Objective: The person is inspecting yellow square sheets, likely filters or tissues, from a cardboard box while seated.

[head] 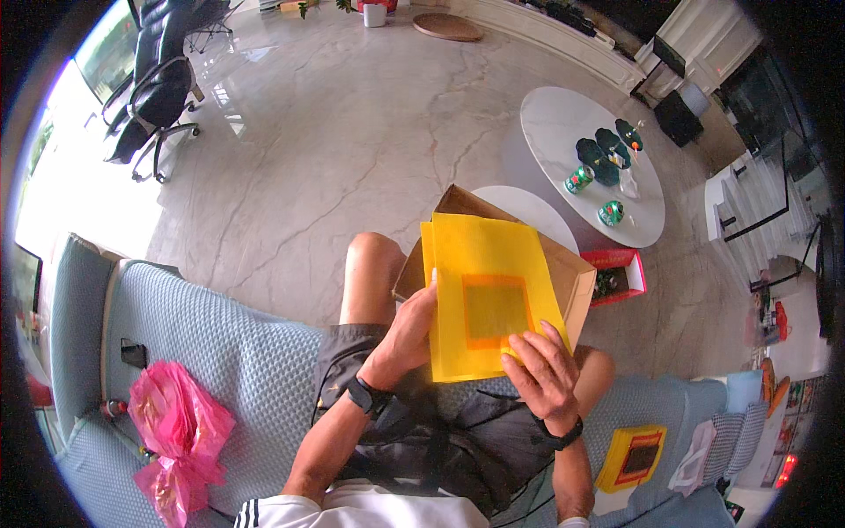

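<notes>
Yellow fabric-like sheets (488,247) are held over my lap, at least two layers, with an orange-bordered olive square (496,310) on the top one. My left hand (409,327) grips their left edge, the thumb lying along the side. At the lower right, my right hand (544,369) has its fingers curled on the top sheet, the fingertips near the orange border. Behind and beneath the sheets, a brown cardboard box (574,274) rests tilted around my knees; the sheets hide most of its inside.
On the blue quilted sofa (264,343) lie a pink plastic bag (181,422), a phone (133,353) and a stack of similar yellow sheets (630,459). A white oval table (561,125) carries two green Heineken cans (579,179) (611,213). A red box (637,270) stands below it.
</notes>
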Demonstrator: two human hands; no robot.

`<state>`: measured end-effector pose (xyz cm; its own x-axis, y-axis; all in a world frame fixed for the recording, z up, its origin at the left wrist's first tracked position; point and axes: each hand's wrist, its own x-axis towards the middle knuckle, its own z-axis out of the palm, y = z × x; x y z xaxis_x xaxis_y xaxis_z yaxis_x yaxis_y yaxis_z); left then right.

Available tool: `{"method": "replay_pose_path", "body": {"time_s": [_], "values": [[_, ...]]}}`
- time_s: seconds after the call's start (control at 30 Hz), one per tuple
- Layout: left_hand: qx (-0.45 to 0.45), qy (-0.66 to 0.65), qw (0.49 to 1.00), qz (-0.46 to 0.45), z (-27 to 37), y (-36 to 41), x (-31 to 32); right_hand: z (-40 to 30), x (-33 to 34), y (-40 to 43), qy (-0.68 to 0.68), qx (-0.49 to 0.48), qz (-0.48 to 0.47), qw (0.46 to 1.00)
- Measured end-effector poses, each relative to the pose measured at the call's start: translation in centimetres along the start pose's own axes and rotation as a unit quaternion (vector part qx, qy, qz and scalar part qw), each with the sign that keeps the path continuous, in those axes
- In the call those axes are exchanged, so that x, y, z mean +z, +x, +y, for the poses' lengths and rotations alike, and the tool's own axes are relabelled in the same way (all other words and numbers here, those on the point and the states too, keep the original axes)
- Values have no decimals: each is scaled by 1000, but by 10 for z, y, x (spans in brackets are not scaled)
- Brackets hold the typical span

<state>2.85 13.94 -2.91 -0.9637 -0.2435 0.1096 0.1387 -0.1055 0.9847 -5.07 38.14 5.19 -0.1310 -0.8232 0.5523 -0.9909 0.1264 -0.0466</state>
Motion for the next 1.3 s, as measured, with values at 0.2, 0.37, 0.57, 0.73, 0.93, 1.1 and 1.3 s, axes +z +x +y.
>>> {"method": "replay_pose_path", "body": {"time_s": [0.2,0.37,0.57,0.73,0.93,1.1,1.3], "values": [[-80,-149,986,-7,-13,-2,3,1,-2,1,8,-23,-29,999],[-208,-433,877,13,0,7,10,0,-3,-4,-2,-46,-48,998],[-198,-465,863,1,-15,6,8,-3,-8,-1,-5,-56,-79,995],[-181,-362,914,17,-29,8,11,-4,-6,-1,-8,-56,-94,994],[-220,-517,827,-9,-17,6,9,-14,-7,11,21,8,-101,995],[-222,-429,875,-25,-16,5,14,-12,-6,10,16,47,-24,998],[-246,-523,815,-45,-6,-1,18,26,14,3,231,459,171,841]]}}
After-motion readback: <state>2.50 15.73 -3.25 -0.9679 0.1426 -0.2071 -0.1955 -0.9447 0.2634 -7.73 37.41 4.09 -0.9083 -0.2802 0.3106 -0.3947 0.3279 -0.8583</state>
